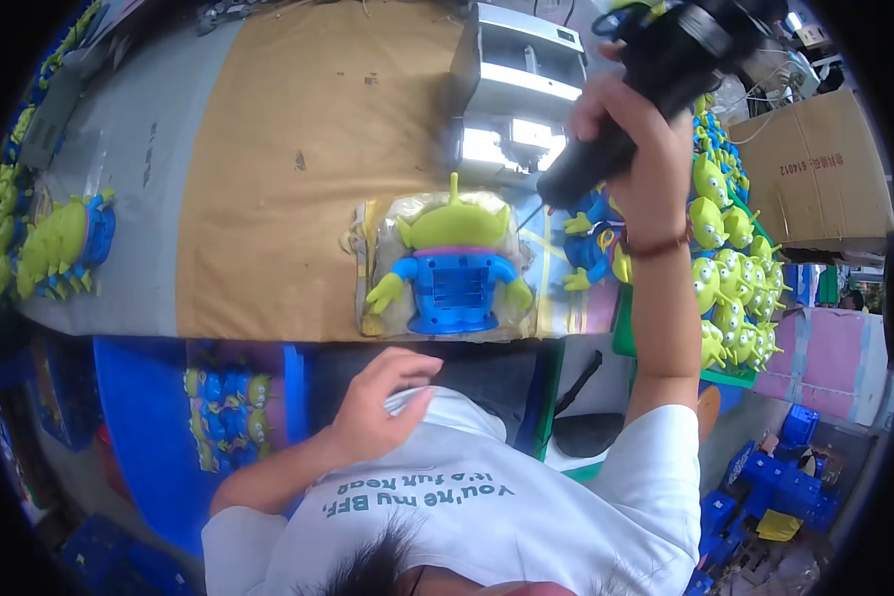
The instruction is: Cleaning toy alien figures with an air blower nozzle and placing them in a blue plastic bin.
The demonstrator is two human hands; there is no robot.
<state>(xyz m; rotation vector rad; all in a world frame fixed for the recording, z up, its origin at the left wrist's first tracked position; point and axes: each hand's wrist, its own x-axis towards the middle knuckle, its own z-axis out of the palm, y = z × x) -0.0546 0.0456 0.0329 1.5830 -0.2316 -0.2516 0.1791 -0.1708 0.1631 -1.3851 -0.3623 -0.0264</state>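
Observation:
A green-headed alien toy figure (pixel 454 230) in a blue suit lies on clear plastic sheeting at the table's near edge. Its back is up, showing a blue battery compartment with no cover on it. My right hand (pixel 634 124) is raised over the table's right side, wrapped round a black electric screwdriver (pixel 687 72). The tool's thin bit points down and left, beside the toy's head and apart from it. In front of my shirt, below the table edge, my left hand (pixel 382 402) is open, fingers loosely bent and nothing in it.
A silver-white machine (pixel 526 89) stands behind the toy. Many alien figures (pixel 730 288) crowd a green crate at the right, near a cardboard box (pixel 815 174). More toys (pixel 65 243) stand at the table's left. A blue bin (pixel 149 437) with figures sits below the edge.

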